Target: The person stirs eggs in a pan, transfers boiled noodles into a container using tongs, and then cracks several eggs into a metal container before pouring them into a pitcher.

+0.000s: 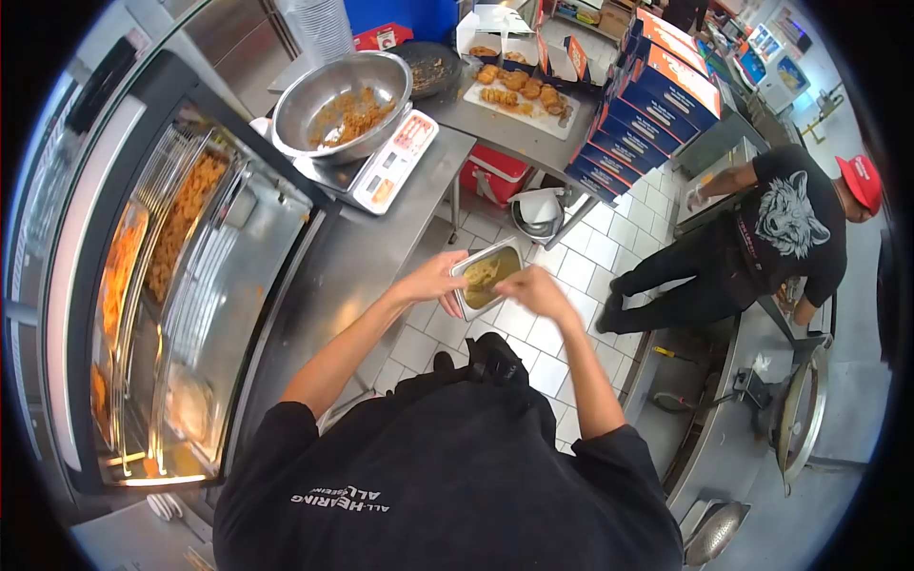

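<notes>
My left hand (440,283) grips the left side of a small metal container (463,297), fingers wrapped round its rim. Greenish-yellow contents (487,270) lie inside it. Over the container's right edge is my right hand (536,291), its fingers drawn together and slightly blurred; what they hold, if anything, cannot be made out. The container is held in the air above the tiled floor, tilted toward me.
A steel bowl (293,105) of orange-brown food sits on a white scale (397,164) at the upper left. Stacked boxes (624,133) stand beside a tray of fried food (562,122). A heated display case (71,247) is left. A co-worker (762,238) bends over the right counter.
</notes>
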Tool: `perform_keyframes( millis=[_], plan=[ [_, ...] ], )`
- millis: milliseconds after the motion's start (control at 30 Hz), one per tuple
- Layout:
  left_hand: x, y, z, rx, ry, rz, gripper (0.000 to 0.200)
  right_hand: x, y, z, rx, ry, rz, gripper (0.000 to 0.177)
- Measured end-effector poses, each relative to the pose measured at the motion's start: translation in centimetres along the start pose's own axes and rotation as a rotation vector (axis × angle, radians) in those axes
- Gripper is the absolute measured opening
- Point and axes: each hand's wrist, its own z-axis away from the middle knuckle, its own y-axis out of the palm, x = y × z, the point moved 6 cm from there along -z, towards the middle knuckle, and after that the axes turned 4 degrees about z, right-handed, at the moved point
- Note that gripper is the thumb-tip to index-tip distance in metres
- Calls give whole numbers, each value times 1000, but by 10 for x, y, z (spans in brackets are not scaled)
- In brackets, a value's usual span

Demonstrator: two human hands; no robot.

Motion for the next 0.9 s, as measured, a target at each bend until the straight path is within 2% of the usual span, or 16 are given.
perform_keyframes(
  millis=[100, 167, 233, 300, 367, 433, 467, 500, 567, 600, 633, 700, 733, 800, 833, 900],
  plan=[
    [-27, -39, -40, -16, 2, -10, 36, -18, -59, -55, -191, 175, 186, 28],
    [-47, -69, -67, -109, 55, 20, 35, -34, -38, -107, -300, 58, 415, 27],
    [-62, -96, -106, -112, 95, 47, 34, -37, -62, -157, -109, -96, 157, 30],
    [-84, -115, -139, -75, 93, -16, 41, -67, -110, -200, -44, 80, 17, 31],
    [-100, -140, -163, -173, 113, -33, 48, -71, -117, -239, -112, 109, 169, 28],
    [-112, -169, -196, -212, 58, 38, 53, -60, -109, -279, -206, -116, 381, 28],
    [-123, -175, -209, -196, 100, 22, 52, -65, -123, -297, -53, -118, 132, 28],
    [-119, -180, -219, -205, 82, 29, 52, -75, -134, -309, -40, -113, 117, 28],
    [-116, -213, -239, -410, 103, 47, 51, -105, -168, -352, -128, 91, 105, 27],
    [-131, -212, -243, -298, 90, 71, 52, -107, -159, -365, -218, 150, 176, 26],
    [-129, -221, -252, -326, 71, 102, 53, -98, -146, -376, -301, 74, 296, 24],
    [-128, -232, -267, -398, 61, 139, 51, -91, -144, -398, -22, -137, 269, 26],
    [-126, -237, -272, -392, 53, 136, 51, -97, -156, -406, -26, -129, 263, 26],
    [-126, -255, -282, -387, 35, 147, 53, -127, -190, -425, -95, 127, 73, 23],
    [-123, -260, -284, -389, 23, 154, 53, -135, -170, -430, -85, 136, 66, 23],
    [-126, -276, -290, -420, 31, 152, 51, -121, -130, -439, -116, -44, 396, 24]
  ],
)
